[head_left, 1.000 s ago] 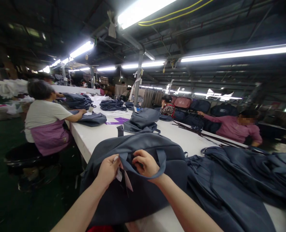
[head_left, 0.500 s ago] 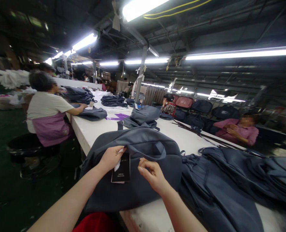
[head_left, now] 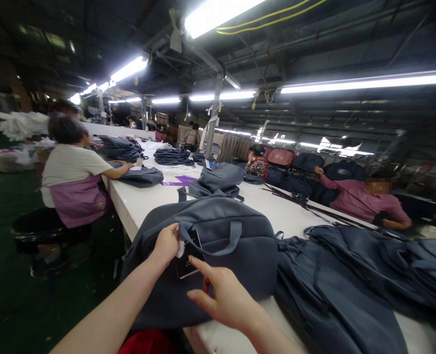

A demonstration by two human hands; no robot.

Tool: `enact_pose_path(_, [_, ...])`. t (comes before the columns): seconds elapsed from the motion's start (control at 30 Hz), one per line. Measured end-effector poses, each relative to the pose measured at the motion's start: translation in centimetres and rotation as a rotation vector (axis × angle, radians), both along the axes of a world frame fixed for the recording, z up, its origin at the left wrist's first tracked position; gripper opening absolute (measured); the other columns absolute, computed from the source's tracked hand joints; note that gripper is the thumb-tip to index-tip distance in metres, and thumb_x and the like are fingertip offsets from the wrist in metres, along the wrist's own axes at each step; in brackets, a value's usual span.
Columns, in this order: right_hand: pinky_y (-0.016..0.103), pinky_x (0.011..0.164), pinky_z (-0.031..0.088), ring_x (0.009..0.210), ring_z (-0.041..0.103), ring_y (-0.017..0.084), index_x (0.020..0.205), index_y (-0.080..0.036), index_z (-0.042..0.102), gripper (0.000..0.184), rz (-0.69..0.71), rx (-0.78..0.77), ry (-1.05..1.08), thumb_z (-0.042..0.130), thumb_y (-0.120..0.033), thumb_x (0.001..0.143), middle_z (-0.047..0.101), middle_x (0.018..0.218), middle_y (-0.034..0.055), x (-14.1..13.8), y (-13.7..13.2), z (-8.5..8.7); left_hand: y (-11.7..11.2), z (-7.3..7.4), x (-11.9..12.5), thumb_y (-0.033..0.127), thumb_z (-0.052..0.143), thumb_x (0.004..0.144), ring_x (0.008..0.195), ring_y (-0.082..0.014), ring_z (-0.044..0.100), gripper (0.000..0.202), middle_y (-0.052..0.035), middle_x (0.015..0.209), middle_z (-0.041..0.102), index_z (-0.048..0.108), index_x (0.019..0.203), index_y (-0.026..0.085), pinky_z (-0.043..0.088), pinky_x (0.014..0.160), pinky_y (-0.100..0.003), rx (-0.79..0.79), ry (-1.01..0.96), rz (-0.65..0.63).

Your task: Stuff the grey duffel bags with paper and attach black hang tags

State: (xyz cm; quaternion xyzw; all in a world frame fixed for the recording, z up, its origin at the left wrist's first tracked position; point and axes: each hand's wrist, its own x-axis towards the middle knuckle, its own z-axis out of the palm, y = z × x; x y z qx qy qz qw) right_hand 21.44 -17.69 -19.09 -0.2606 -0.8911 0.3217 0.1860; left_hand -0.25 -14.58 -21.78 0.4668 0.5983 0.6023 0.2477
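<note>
A dark blue-grey bag point(head_left: 218, 255) lies on the white table point(head_left: 144, 206) right in front of me, its carry handle point(head_left: 218, 241) arching over the top. My left hand point(head_left: 166, 243) pinches a black hang tag point(head_left: 188, 253) with a small white label at the handle's left end. My right hand point(head_left: 225, 297) hovers just below the tag, fingers partly spread, index finger pointing toward it, holding nothing.
A pile of flattened dark blue bags point(head_left: 350, 280) fills the table to my right. Another grey bag point(head_left: 218, 179) sits further along. A seated person in a purple apron point(head_left: 72, 182) works at the left; a person in pink point(head_left: 361, 199) leans across the far side.
My right hand let go of the handle and dropped back toward me. The black tag swung out from under the handle, and my left hand keeps hold of it.
</note>
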Motion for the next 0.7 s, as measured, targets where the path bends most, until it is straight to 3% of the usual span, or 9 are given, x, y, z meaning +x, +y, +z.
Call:
enact_pose_path(0.1, [0.037, 0.091, 0.047, 0.098, 0.062, 0.025, 0.143, -0.032, 0.044, 0.071, 0.005, -0.059, 0.089, 0.071, -0.037, 0.078, 0.068, 0.106, 0.0068, -0.3, -1.7, -3.3, 0.4, -0.4, 1.6, 0.058, 0.059, 0.072, 0.06, -0.0199, 0.061, 0.047, -0.006, 0.068, 0.067, 0.065, 0.087, 0.014, 0.048, 0.056, -0.029, -0.012, -0.183, 0.016])
enact_pose_path(0.2, [0.044, 0.108, 0.037, 0.13, 0.046, 0.029, 0.142, -0.033, 0.047, 0.075, 0.093, -0.292, 0.278, 0.074, -0.033, 0.072, 0.048, 0.143, 0.0078, -1.7, -1.4, -7.8, 0.0, -0.6, 3.1, 0.057, 0.056, 0.073, 0.053, -0.0194, 0.06, 0.048, -0.005, 0.064, 0.065, 0.063, 0.091, 0.014, 0.049, 0.054, -0.031, -0.056, -0.298, -0.052])
enact_pose_path(0.3, [0.048, 0.1, 0.045, 0.115, 0.058, 0.031, 0.121, -0.022, 0.065, 0.052, -0.095, -0.659, 0.627, 0.068, -0.039, 0.072, 0.063, 0.124, 0.0105, -2.6, 1.1, -10.2, -0.9, -0.9, 3.2, 0.049, 0.057, 0.074, 0.048, -0.0187, 0.058, 0.037, -0.003, 0.057, 0.062, 0.065, 0.086, 0.014, 0.048, 0.05, -0.03, -0.115, -0.298, -0.099])
enact_pose_path(0.4, [0.043, 0.091, 0.05, 0.103, 0.064, 0.028, 0.104, -0.018, 0.069, 0.041, -0.339, -0.847, 0.877, 0.061, -0.048, 0.078, 0.069, 0.109, 0.0114, -1.9, 3.9, -9.2, -1.9, -1.0, 2.3, 0.042, 0.064, 0.071, 0.065, -0.0212, 0.064, 0.027, -0.0058, 0.068, 0.068, 0.068, 0.079, 0.017, 0.051, 0.062, -0.03, -0.105, -0.187, -0.116])
enact_pose_path(0.47, [0.04, 0.091, 0.05, 0.108, 0.062, 0.027, 0.11, -0.019, 0.066, 0.045, -0.262, -0.838, 0.826, 0.065, -0.05, 0.077, 0.068, 0.113, 0.0105, -1.3, 4.6, -7.6, -2.5, -1.0, 1.8, 0.041, 0.062, 0.075, 0.081, -0.0237, 0.066, 0.025, -0.0075, 0.083, 0.072, 0.07, 0.082, 0.018, 0.052, 0.077, -0.032, -0.059, -0.022, -0.124])
enact_pose_path(0.57, [0.036, 0.085, 0.051, 0.098, 0.064, 0.024, 0.111, -0.019, 0.065, 0.049, -0.105, -0.67, 0.633, 0.076, -0.043, 0.07, 0.07, 0.103, 0.0071, -1.5, 4.5, -5.9, -3.1, -0.6, 1.7, 0.038, 0.05, 0.085, 0.09, -0.0254, 0.067, 0.031, -0.0084, 0.096, 0.073, 0.071, 0.097, 0.02, 0.05, 0.084, -0.035, -0.044, 0.234, -0.115])
enact_pose_path(0.7, [0.03, 0.069, 0.05, 0.073, 0.063, 0.018, 0.085, -0.016, 0.066, 0.028, -0.165, -0.52, 0.586, 0.069, -0.043, 0.077, 0.068, 0.078, 0.0034, -2.9, 5.4, -6.6, -3.9, 0.6, 1.7, 0.031, 0.044, 0.088, 0.099, -0.0257, 0.064, 0.033, -0.0081, 0.104, 0.07, 0.069, 0.108, 0.023, 0.048, 0.089, -0.036, 0.003, 0.593, 0.016])
